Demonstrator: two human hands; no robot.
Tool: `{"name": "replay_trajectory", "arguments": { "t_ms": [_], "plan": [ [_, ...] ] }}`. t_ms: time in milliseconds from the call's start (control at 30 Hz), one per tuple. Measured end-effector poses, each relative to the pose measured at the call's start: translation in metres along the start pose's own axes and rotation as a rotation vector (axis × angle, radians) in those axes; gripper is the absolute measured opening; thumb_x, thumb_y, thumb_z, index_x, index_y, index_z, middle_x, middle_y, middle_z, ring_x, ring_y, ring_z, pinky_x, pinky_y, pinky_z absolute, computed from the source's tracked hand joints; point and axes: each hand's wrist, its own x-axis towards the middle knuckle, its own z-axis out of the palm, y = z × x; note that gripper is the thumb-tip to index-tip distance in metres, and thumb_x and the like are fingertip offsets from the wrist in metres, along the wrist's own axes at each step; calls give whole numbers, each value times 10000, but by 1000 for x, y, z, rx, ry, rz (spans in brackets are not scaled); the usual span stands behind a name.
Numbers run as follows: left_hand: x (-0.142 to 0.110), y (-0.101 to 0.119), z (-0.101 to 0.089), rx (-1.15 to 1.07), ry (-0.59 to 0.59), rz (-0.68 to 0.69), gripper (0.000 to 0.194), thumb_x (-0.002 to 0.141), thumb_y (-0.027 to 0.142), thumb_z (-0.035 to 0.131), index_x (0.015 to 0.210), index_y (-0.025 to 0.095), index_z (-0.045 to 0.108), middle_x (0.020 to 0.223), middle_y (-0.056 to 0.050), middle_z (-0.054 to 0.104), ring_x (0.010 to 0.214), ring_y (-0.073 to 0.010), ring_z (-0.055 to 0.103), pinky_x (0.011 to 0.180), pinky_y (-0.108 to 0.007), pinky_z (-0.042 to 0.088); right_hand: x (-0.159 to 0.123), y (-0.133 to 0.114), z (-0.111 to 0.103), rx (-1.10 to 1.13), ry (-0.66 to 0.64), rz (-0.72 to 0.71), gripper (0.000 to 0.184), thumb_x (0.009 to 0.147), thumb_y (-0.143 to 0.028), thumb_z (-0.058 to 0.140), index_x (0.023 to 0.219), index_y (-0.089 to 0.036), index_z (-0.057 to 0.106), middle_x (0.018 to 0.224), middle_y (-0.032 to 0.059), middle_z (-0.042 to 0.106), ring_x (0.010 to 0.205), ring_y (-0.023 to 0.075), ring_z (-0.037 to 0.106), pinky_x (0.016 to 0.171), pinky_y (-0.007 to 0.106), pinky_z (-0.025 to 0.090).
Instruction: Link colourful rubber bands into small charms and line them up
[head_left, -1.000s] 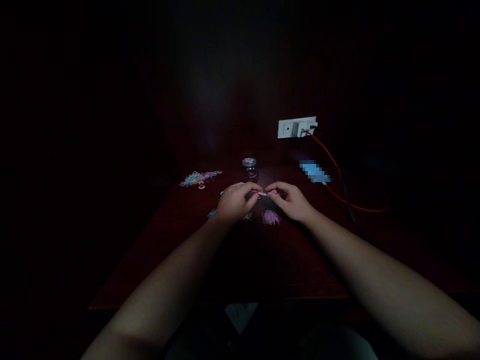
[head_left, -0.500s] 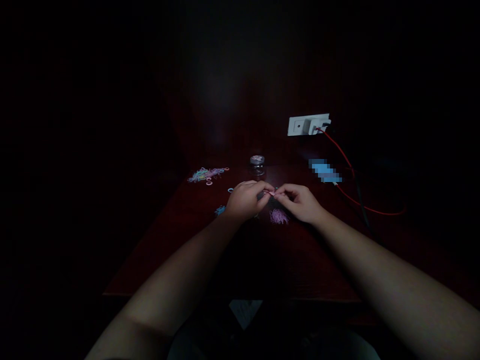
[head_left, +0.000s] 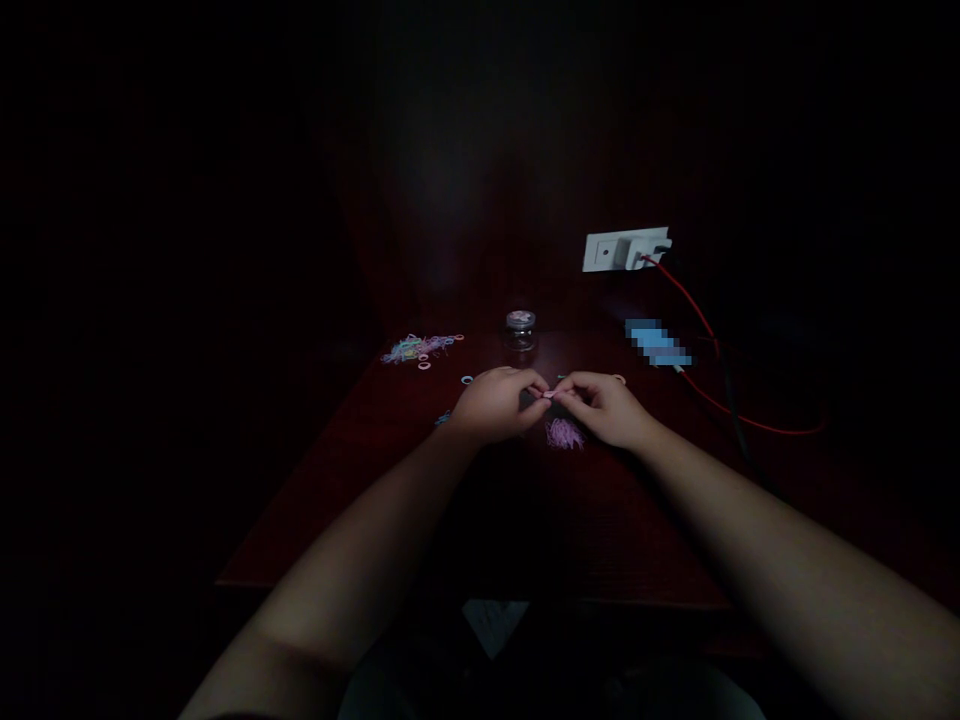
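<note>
My left hand (head_left: 491,405) and my right hand (head_left: 606,408) meet over the table, fingertips pinched on a small pink elastic band (head_left: 550,395) stretched between them. Its exact shape is too small and dim to make out. Just below the fingers lies a heap of purple rubber bands (head_left: 565,433). A few blue bands (head_left: 442,417) show beside my left wrist, partly covered by it. A blue ring-shaped hair tie (head_left: 466,380) rests left of that hand. Behind my right fingers, part of an orange ring (head_left: 619,380) is visible.
A mixed heap of coloured bands (head_left: 415,348) lies at the far left, with pink rings (head_left: 424,365) near it. A clear lidded jar (head_left: 520,328) stands at the back. On the right are a pixelated blue object (head_left: 658,343), a red cable (head_left: 701,312) and a wall socket (head_left: 602,252).
The whole view has shifted slightly to the right. Both hands stay pinched together on the pink band, slightly lower. Less of the blue heap shows by my left wrist.
</note>
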Motion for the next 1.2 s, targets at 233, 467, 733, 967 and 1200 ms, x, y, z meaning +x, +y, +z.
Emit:
{"name": "replay_trajectory", "arguments": {
  "t_ms": [233, 467, 733, 967, 1200],
  "plan": [
    [-2, -6, -3, -35, -113, -42, 199, 818, 366, 587, 765, 194, 673, 736, -10, 706, 650, -138, 637, 636, -250, 464, 1, 6, 2, 51, -26, 35, 283, 826, -418, 580, 783, -149, 658, 634, 18, 567, 564, 119, 466, 517, 243, 366],
    [-1, -3, -2, -86, -114, -29, 224, 846, 379, 554, 863, 202, 691, 827, -22, 724, 731, -142, 659, 675, -246, 485, 0, 6, 4, 89, -130, 14, 279, 807, -414, 601, 784, -148, 683, 622, 12, 570, 553, 109, 456, 511, 235, 348],
    [-1, -7, -2, -30, -133, -24, 223, 846, 355, 548, 786, 190, 686, 727, -23, 697, 634, -128, 618, 607, -238, 440, 0, 5, 4, 81, -134, 39, 264, 784, -395, 622, 780, -138, 681, 577, -9, 527, 522, 94, 432, 479, 219, 316],
    [-1, -3, -2, -32, -124, -6, 216, 851, 354, 545, 789, 201, 684, 741, -16, 699, 638, -125, 617, 600, -239, 430, 1, 3, 4, 45, -82, -15, 267, 816, -402, 596, 803, -150, 683, 642, 12, 536, 568, 114, 456, 520, 241, 359],
    [-1, -2, -2, -110, -154, 9, 95, 794, 261, 606, 827, 208, 677, 772, -4, 705, 683, -124, 642, 646, -241, 468, 1, -2, 2, 12, -19, -43, 228, 805, -377, 618, 770, -161, 680, 715, 38, 552, 621, 132, 497, 557, 257, 399]
  ]
}}
